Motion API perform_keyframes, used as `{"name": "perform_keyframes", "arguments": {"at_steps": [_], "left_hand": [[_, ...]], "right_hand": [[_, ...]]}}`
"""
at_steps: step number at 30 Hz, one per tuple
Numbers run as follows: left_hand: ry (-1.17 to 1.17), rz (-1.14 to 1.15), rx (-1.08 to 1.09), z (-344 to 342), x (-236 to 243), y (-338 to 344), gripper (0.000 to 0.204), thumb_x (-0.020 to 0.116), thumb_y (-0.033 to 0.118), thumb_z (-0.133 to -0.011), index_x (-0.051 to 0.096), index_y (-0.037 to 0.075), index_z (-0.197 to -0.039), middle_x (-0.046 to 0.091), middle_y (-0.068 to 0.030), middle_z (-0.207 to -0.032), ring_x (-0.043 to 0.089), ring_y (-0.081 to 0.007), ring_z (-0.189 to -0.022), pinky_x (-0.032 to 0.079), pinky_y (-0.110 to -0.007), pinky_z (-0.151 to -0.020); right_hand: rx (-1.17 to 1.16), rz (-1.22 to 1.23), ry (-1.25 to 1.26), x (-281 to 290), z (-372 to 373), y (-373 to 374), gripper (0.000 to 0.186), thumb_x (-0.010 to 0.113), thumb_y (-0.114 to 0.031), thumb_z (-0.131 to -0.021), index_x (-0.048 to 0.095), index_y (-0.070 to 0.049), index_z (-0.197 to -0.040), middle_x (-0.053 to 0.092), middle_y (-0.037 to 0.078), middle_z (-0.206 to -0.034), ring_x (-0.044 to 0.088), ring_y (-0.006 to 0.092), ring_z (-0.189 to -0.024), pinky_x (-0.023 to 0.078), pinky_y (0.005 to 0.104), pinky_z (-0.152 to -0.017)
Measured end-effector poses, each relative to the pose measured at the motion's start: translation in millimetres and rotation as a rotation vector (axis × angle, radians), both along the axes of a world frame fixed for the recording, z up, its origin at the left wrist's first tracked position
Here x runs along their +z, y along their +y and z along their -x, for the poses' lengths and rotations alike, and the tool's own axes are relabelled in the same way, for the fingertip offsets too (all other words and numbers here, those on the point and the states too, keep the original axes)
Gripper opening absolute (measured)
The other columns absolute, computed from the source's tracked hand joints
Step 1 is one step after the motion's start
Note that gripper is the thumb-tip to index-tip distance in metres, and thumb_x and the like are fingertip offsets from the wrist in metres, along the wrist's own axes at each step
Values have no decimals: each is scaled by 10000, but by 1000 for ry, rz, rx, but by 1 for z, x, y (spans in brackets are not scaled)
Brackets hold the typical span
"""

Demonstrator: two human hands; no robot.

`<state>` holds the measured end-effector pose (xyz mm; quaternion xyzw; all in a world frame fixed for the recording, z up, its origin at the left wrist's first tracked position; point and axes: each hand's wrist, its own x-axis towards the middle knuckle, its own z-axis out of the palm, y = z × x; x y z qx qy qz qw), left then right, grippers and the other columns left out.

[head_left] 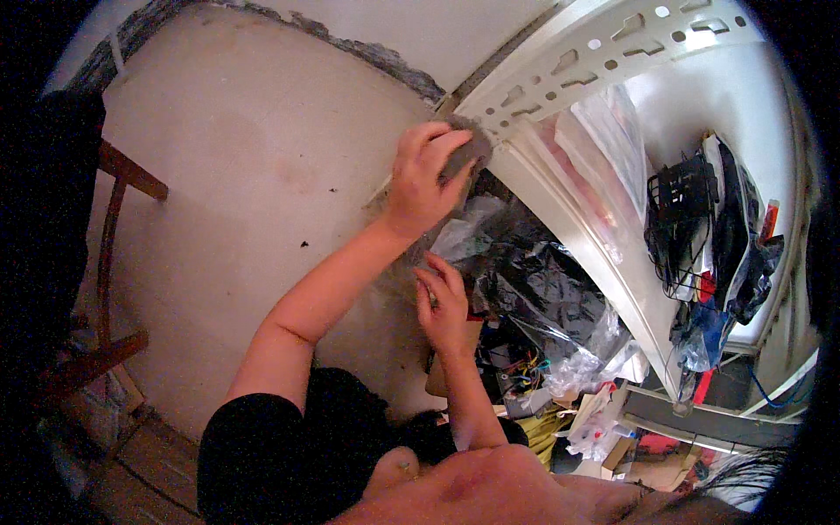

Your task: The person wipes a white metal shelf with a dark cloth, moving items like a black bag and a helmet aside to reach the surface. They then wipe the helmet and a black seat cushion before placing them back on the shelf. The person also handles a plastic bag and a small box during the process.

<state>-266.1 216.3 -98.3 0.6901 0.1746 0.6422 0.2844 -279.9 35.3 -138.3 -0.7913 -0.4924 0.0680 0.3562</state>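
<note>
My left hand [424, 179] is closed around a grey-brown rag [471, 149], pressed against the corner of a white metal shelf [573, 223] where it meets the wall. Lower down, my right hand [444, 306] has its fingers curled together beside a dark greyish strip, perhaps the rag's lower end; what it pinches is too small to tell. Right beside both hands, a black plastic bag [547, 284] and crumpled clear plastic lie under the shelf.
On the shelf stand flat plastic-wrapped packets [591, 166] and a black wire basket [681, 201]. Below it are tangled coloured wires [523, 366], bags and boxes. A wooden chair frame [109, 249] stands at the left. The wall's paint is peeling along a dark band [376, 57].
</note>
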Motion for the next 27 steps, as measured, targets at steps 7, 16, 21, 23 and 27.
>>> {"name": "perform_keyframes", "arguments": {"at_steps": [7,16,21,23,27], "left_hand": [[222,-111,-30,0,-79,1,468,664,-4,-563,537,51,-1010,488,-127,-988,486,-313,-885,407,-391,-767],[15,-111,-51,1,0,2,471,636,-30,-569,542,65,-1021,493,-117,-1003,487,-312,-905,408,-388,-797],[98,-194,-93,-6,-77,16,435,605,-37,-595,556,73,-1013,499,-121,-1007,486,-317,-917,416,-374,-805],[225,-172,-152,6,-124,22,429,597,-39,-602,554,71,-1014,500,-125,-1012,486,-321,-925,417,-373,-810],[315,43,-104,25,-143,13,438,616,-36,-597,553,75,-1016,502,-126,-1019,488,-323,-938,420,-377,-812]], "right_hand": [[-23,-43,-31,5,-2,4,213,577,46,-737,603,-27,-935,534,128,-1111,525,272,-1020,421,327,-868],[21,-4,-48,-5,-3,-4,280,576,11,-720,584,-67,-989,506,132,-1166,486,333,-1052,400,385,-900],[-44,5,-3,6,-7,3,256,576,8,-733,592,-71,-976,510,122,-1165,492,328,-1042,402,392,-895],[-22,-5,-12,3,-6,5,250,575,5,-737,594,-72,-974,511,119,-1163,495,326,-1038,403,392,-893],[25,-13,-65,2,-1,4,217,569,25,-738,597,-48,-941,529,116,-1123,518,292,-1016,419,348,-861]]}}
